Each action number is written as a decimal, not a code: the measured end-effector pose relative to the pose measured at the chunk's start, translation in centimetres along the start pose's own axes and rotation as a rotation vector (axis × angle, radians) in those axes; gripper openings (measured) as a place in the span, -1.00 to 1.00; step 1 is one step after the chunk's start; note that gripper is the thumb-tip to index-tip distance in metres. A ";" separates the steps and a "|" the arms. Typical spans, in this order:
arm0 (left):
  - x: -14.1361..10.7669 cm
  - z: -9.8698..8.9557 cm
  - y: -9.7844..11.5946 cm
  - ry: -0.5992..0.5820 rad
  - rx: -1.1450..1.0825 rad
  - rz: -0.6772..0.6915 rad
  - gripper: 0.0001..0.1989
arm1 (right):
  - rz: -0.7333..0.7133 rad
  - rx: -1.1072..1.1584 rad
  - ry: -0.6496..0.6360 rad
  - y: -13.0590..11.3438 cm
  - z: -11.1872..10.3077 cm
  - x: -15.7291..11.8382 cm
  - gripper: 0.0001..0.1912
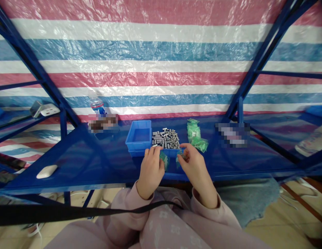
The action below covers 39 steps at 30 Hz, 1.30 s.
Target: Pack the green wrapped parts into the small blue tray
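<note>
My left hand (151,166) pinches a small green plastic bag (164,159) at the front of the blue shelf (98,162). Close beside it, my right hand (193,162) grips another small green bag (180,158). Both hands hover over a blue tray (172,153) whose far half holds a heap of small grey metal cylinders (166,138). What sits inside either bag is hidden by my fingers.
An empty blue bin (139,136) stands left of the cylinders. A pile of green bags (195,135) lies to the right. A water bottle (97,105) stands at the back, a white mouse (46,171) lies front left, and a power strip (45,109) rests far left.
</note>
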<state>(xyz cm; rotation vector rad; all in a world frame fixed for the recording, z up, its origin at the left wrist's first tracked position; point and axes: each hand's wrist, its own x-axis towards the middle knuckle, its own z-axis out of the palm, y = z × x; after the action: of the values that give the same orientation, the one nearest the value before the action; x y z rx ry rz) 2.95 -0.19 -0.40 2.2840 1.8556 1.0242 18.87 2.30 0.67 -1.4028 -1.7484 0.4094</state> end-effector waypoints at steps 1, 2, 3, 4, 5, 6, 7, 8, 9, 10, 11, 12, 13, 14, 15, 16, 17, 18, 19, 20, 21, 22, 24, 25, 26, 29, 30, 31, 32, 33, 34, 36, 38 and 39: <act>0.0 0.0 0.0 0.002 0.000 0.002 -0.62 | -0.008 -0.027 -0.015 -0.2 0.5 0.0 -0.70; 0.0 0.0 -0.1 0.002 -0.003 0.003 -0.62 | -0.014 -0.048 -0.037 -0.3 0.9 0.1 -0.70; 0.0 0.1 -0.1 0.002 -0.008 0.003 -0.62 | -0.019 -0.061 -0.066 -0.4 1.4 0.1 -0.68; 0.0 0.1 -0.2 -0.001 -0.015 0.004 -0.62 | -0.023 -0.068 -0.098 -0.5 1.7 0.1 -0.65; 0.0 0.1 -0.2 -0.005 -0.023 0.005 -0.62 | -0.025 -0.070 -0.132 -0.6 1.9 0.0 -0.62; 0.0 0.2 -0.2 -0.008 -0.032 0.005 -0.62 | -0.021 -0.070 -0.163 -0.6 2.1 0.0 -0.59; 0.0 0.2 -0.2 -0.009 -0.043 0.002 -0.62 | -0.011 -0.069 -0.191 -0.6 2.1 0.0 -0.57; 0.0 0.1 -0.2 -0.007 -0.057 -0.004 -0.62 | 0.000 -0.062 -0.216 -0.5 2.1 0.0 -0.55; 0.0 0.1 -0.2 -0.004 -0.073 -0.013 -0.63 | 0.008 -0.047 -0.244 -0.5 2.1 0.0 -0.53; 0.0 0.0 -0.2 -0.001 -0.091 -0.024 -0.62 | 0.009 -0.021 -0.280 -0.5 1.9 -0.1 -0.51; 0.0 0.0 -0.2 0.001 -0.108 -0.034 -0.62 | 0.003 0.016 -0.320 -0.5 1.8 -0.2 -0.48; 0.0 -0.1 -0.2 0.002 -0.126 -0.041 -0.62 | -0.006 0.056 -0.360 -0.5 1.7 -0.3 -0.44; 0.0 -0.1 -0.2 0.002 -0.144 -0.043 -0.62 | -0.017 0.093 -0.401 -0.5 1.5 -0.4 -0.40; 0.0 -0.2 -0.3 0.001 -0.161 -0.040 -0.62 | -0.025 0.117 -0.439 -0.6 1.4 -0.5 -0.36; 0.0 -0.2 -0.4 0.002 -0.180 -0.034 -0.62 | -0.029 0.124 -0.476 -0.7 1.3 -0.7 -0.32; 0.0 -0.3 -0.5 0.003 -0.198 -0.025 -0.63 | -0.032 0.117 -0.506 -0.9 1.1 -0.8 -0.30; 0.0 -0.3 -0.6 0.005 -0.214 -0.016 -0.63 | -0.037 0.100 -0.531 -1.0 1.0 -0.9 -0.28; 0.0 -0.4 -0.7 0.006 -0.227 -0.009 -0.64 | -0.045 0.079 -0.551 -1.1 0.9 -0.9 -0.28; 0.0 -0.4 -0.8 0.007 -0.237 -0.002 -0.64 | -0.053 0.060 -0.563 -1.2 0.8 -0.9 -0.28; 0.0 -0.4 -0.9 0.010 -0.244 0.002 -0.64 | -0.061 0.049 -0.569 -1.2 0.7 -1.0 -0.29; 0.0 -0.4 -1.0 0.014 -0.250 0.006 -0.64 | -0.070 0.047 -0.572 -1.2 0.6 -1.0 -0.29; 0.0 -0.4 -1.0 0.017 -0.255 0.009 -0.65 | -0.081 0.053 -0.574 -1.2 0.6 -0.9 -0.29; 0.0 -0.3 -1.0 0.025 -0.264 0.014 -0.66 | -0.109 0.081 -0.578 -1.1 0.6 -0.9 -0.30; 0.0 -0.3 -1.0 0.028 -0.266 0.015 -0.66 | -0.126 0.097 -0.579 -1.0 0.6 -0.9 -0.30; 0.0 -0.2 -1.0 0.031 -0.268 0.016 -0.66 | -0.144 0.113 -0.581 -0.9 0.6 -0.8 -0.30; -0.1 -0.1 -1.0 0.045 -0.272 0.014 -0.64 | -0.178 0.158 -0.579 -0.8 0.6 -0.8 -0.32; -0.1 -0.1 -0.9 0.050 -0.272 0.014 -0.64 | -0.186 0.166 -0.576 -0.9 0.5 -0.8 -0.33; -0.1 -0.2 -0.9 0.057 -0.270 0.016 -0.63 | -0.194 0.169 -0.568 -0.9 0.4 -0.8 -0.35; -0.1 -0.2 -0.8 0.062 -0.269 0.020 -0.63 | -0.205 0.167 -0.561 -1.0 0.3 -0.8 -0.38; -0.2 -0.2 -0.7 0.067 -0.267 0.028 -0.63 | -0.217 0.163 -0.555 -1.1 0.3 -0.8 -0.42; -0.2 -0.3 -0.6 0.073 -0.268 0.041 -0.63 | -0.231 0.157 -0.552 -1.3 0.2 -0.8 -0.47; -0.3 -0.4 -0.4 0.081 -0.271 0.089 -0.65 | -0.249 0.146 -0.551 -1.5 0.0 -0.8 -0.59; -0.3 -0.5 -0.3 0.068 -0.277 0.161 -0.68 | -0.257 0.133 -0.561 -1.6 0.0 -0.7 -0.71; -0.3 -0.5 -0.2 0.052 -0.287 0.199 -0.69 | -0.262 0.128 -0.566 -1.6 0.0 -0.7 -0.76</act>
<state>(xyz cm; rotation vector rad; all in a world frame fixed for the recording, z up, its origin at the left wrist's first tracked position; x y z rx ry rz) 2.49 -0.56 -0.23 2.3182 1.4060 1.2914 17.86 1.13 1.52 -1.0020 -2.2758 0.8143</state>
